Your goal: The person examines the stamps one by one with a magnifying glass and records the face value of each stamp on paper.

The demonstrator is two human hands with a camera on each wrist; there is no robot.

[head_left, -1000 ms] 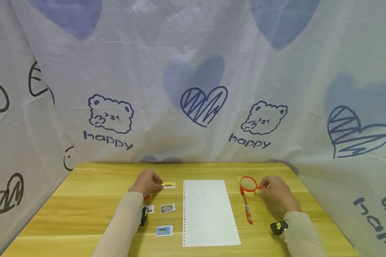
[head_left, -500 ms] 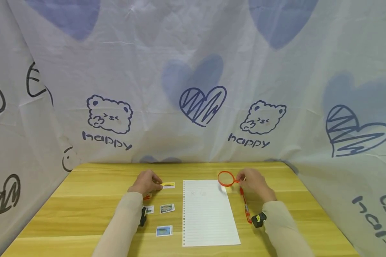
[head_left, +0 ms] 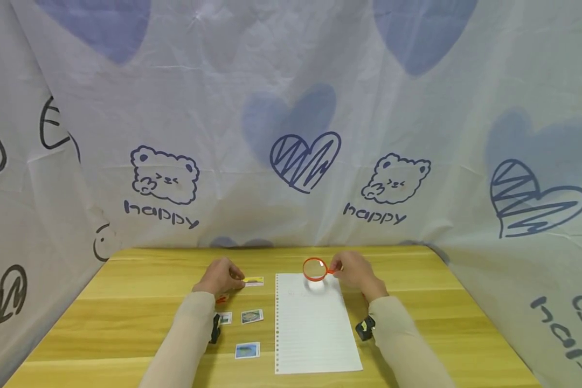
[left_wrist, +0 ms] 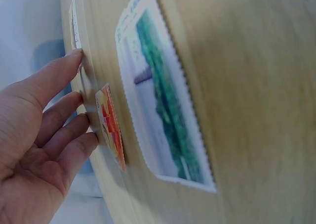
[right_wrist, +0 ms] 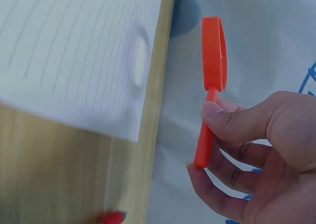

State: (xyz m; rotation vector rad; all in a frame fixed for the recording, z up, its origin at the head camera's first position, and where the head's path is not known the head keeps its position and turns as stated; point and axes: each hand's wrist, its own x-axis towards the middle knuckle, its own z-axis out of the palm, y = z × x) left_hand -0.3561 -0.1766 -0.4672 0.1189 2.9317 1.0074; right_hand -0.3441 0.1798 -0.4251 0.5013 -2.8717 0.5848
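My left hand (head_left: 221, 276) pinches the left edge of a yellow postage stamp (head_left: 254, 281) lying on the table; in the left wrist view the thumb meets its edge and the index finger is mostly hidden. Below that hand are a red-orange stamp (left_wrist: 111, 125) and a green landscape stamp (left_wrist: 163, 95). My right hand (head_left: 356, 270) holds a red magnifying glass (right_wrist: 213, 56) by its handle, thumb against fingers. Its lens is raised over the far edge of a lined sheet of paper (head_left: 315, 328), apart from it.
Two more stamps, one with an oval picture (head_left: 252, 316) and one blue (head_left: 247, 350), lie left of the paper. A red pen (right_wrist: 114, 217) is mostly hidden under my right arm. A patterned cloth (head_left: 252, 226) hangs behind the wooden table (head_left: 140, 302).
My right hand has carried the magnifying glass leftward from beside the pen to above the paper's far edge. The left hand and the stamps have stayed put.
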